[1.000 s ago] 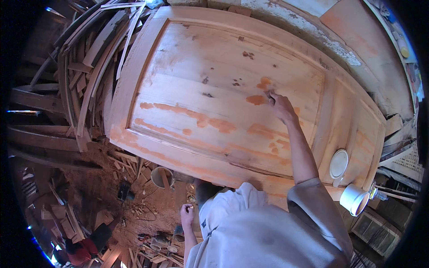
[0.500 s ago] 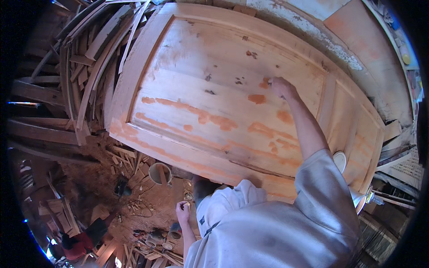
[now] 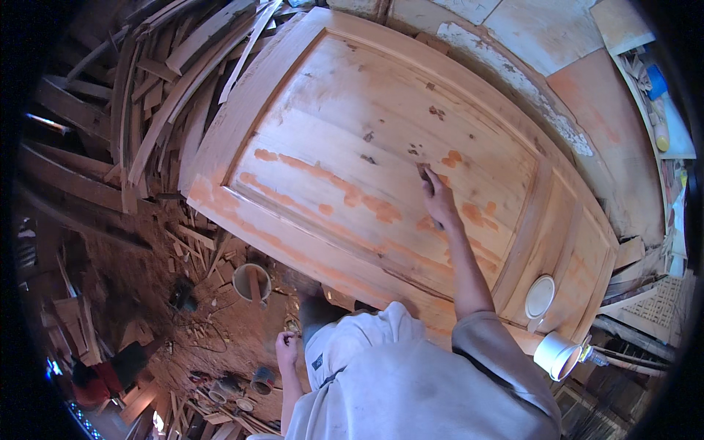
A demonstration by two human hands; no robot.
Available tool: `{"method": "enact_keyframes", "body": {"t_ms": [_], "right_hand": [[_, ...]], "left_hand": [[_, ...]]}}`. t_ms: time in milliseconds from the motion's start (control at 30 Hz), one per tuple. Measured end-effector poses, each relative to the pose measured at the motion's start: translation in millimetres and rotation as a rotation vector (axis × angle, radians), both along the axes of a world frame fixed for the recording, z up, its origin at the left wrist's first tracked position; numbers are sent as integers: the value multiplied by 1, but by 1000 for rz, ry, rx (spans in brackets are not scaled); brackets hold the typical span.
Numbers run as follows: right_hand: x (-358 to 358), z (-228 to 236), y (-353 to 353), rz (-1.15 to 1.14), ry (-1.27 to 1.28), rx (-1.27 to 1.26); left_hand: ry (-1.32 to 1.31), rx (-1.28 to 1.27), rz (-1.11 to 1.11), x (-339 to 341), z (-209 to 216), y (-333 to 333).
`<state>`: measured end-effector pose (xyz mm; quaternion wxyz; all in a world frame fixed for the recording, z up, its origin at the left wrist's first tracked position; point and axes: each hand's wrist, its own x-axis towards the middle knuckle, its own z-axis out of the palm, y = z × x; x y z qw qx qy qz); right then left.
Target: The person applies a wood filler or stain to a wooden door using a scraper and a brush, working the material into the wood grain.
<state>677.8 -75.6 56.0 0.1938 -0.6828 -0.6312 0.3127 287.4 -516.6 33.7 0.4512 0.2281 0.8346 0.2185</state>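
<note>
A large wooden panel door [image 3: 345, 95] lies in front of me, its pale face marked with orange filler streaks [image 3: 312, 167] and several dark knots. My right hand [image 3: 438, 198] is over the middle of the door, closed around a putty knife [image 3: 423, 173]. The blade end is close to a group of small dark holes; I cannot tell whether it touches the wood. My left hand [image 3: 287, 350] hangs low beside my lap, away from the door. Its fingers are curled, and whatever they may hold is too small to make out.
A round white lid [image 3: 540, 296] lies on the door's right part, with a white can [image 3: 555, 356] by its near edge. A bucket [image 3: 251, 283] with a wooden stick stands on the dusty floor. Scrap boards [image 3: 158, 110] are piled at left. Another person in red [image 3: 99, 383] is at lower left.
My right hand has moved left and nearer across the door, from an orange patch toward the small holes. My view has shifted, showing more of the white can. My left hand stays curled.
</note>
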Motion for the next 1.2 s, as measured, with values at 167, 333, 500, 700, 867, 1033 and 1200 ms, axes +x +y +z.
{"method": "enact_keyframes", "body": {"t_ms": [167, 333, 500, 700, 867, 1033, 1200], "right_hand": [[-43, -12, 31, -98, -156, 79], [-56, -24, 56, -192, -292, -79], [-75, -42, 42, -272, -310, 26], [-86, -26, 22, -272, -385, -217], [-93, 71, 57, -365, -47, -419], [-18, 3, 112, -187, -239, -230], [-8, -30, 107, -141, -265, -351]], "left_hand": [[46, 16, 113, -37, -18, -16], [75, -24, 86, -58, 8, 11], [120, -14, 0, -82, 31, 52], [77, 55, -8, -138, 16, 101], [44, 67, -41, -170, 30, 151], [69, 144, -117, -200, 17, 163], [34, 11, -92, -228, -7, 147]]}}
